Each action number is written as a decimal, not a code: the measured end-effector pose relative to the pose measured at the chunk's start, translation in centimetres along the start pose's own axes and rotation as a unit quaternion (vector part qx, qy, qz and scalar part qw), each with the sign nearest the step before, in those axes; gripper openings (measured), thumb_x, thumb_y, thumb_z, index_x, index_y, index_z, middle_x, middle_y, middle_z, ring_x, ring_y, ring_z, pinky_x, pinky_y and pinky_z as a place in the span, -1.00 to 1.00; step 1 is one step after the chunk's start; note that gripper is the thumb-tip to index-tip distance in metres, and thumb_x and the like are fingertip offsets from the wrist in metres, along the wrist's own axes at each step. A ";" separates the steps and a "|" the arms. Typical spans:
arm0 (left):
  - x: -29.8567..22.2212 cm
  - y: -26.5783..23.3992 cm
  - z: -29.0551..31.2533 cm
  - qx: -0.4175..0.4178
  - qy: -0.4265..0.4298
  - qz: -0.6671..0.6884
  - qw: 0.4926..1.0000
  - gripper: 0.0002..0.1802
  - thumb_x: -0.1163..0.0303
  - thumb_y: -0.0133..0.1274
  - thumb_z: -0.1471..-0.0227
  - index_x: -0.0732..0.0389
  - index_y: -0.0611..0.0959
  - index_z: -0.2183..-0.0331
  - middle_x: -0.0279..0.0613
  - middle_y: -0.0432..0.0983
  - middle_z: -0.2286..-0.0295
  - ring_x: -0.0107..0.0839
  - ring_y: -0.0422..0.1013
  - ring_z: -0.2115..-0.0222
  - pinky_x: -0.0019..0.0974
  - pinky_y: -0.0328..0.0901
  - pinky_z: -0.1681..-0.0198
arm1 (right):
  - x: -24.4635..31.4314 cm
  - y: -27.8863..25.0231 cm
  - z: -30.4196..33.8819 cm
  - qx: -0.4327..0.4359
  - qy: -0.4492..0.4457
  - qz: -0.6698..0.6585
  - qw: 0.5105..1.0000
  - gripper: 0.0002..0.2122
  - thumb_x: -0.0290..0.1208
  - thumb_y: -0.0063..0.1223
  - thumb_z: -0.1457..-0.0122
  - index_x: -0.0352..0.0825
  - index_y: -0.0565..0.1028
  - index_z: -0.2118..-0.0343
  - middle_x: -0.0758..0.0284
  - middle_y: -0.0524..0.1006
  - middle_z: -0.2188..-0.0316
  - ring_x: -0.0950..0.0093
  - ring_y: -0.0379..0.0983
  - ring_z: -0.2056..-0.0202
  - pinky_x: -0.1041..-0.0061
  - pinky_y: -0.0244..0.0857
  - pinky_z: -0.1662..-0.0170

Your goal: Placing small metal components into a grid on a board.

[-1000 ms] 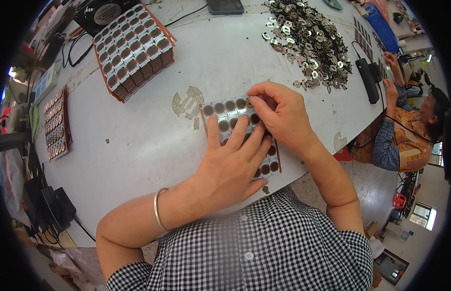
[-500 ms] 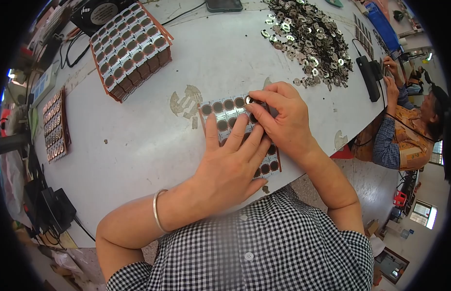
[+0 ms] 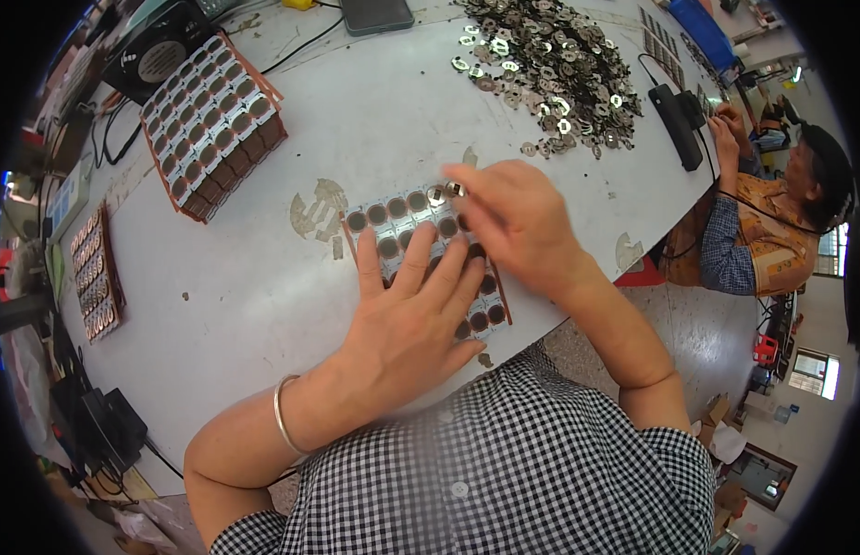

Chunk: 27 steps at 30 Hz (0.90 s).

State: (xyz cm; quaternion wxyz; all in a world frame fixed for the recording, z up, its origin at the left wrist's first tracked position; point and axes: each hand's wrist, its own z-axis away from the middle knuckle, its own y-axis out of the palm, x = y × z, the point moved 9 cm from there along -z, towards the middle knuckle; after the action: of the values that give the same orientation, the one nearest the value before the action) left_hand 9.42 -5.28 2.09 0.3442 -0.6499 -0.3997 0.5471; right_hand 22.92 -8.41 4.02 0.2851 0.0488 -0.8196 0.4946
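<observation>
A panel of round dark-faced cells (image 3: pixel 377 212) in pale grey frames with reddish-brown edges lies on the table before me. My left hand (image 3: pixel 407 305) rests flat on it, fingers spread, covering much of its middle. Two small shiny metal pieces (image 3: pixel 436 195) show at the far right corner of the panel, over the end cells. My right hand (image 3: pixel 522 222) is just above that corner, thumb and forefinger beside the outer piece. Motion smears its fingers, so whether they grip that piece is unclear.
A tall stack of similar panels (image 3: pixel 228 148) stands far left, by a black fan-like box (image 3: pixel 161 57). Another small stack (image 3: pixel 95 277) lies at the left edge. Loose metal pieces (image 3: pixel 564 83) are heaped far right, beside a black power strip (image 3: pixel 675 125). A co-worker (image 3: pixel 772 213) sits at right.
The whole view has shifted, so the table things sit further left. My right hand has lifted slightly from the panel corner, where two metal pieces now show instead of one. My left hand stays flat.
</observation>
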 end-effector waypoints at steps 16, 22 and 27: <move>-0.3 -0.4 -0.1 -0.003 0.015 -0.018 1.000 -0.14 -0.05 0.33 0.12 0.21 0.53 -0.15 -0.03 0.33 -0.19 0.09 0.17 -0.25 0.57 -0.15 -0.24 | -4.6 -1.2 -3.6 0.018 -0.054 0.116 0.992 -0.85 -0.49 0.22 -0.17 -0.31 0.64 0.19 0.23 0.58 0.32 0.28 0.53 0.26 0.36 0.43 0.18; -0.3 -0.2 0.2 -0.010 0.020 -0.021 1.000 -0.15 -0.09 0.29 0.09 0.21 0.53 -0.15 -0.02 0.33 -0.19 0.11 0.16 -0.26 0.60 -0.19 -0.24 | -5.1 -1.9 -5.0 0.019 -0.062 0.062 0.996 -0.88 -0.49 0.19 -0.19 -0.36 0.61 0.24 0.21 0.58 0.35 0.26 0.55 0.34 0.40 0.44 0.24; -0.4 -0.2 0.2 -0.007 0.022 -0.015 1.000 -0.15 -0.09 0.29 0.07 0.22 0.53 -0.16 0.00 0.32 -0.19 0.13 0.15 -0.26 0.60 -0.20 -0.24 | -4.2 0.1 -4.2 0.033 -0.014 0.106 0.994 -0.86 -0.48 0.19 -0.18 -0.36 0.61 0.21 0.18 0.60 0.34 0.28 0.55 0.38 0.40 0.44 0.27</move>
State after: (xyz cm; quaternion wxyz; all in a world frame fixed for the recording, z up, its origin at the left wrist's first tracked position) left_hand 9.17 -5.52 2.38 0.3569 -0.6576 -0.4057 0.5249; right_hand 28.14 -5.71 3.29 0.2175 -0.0221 -0.8075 0.5479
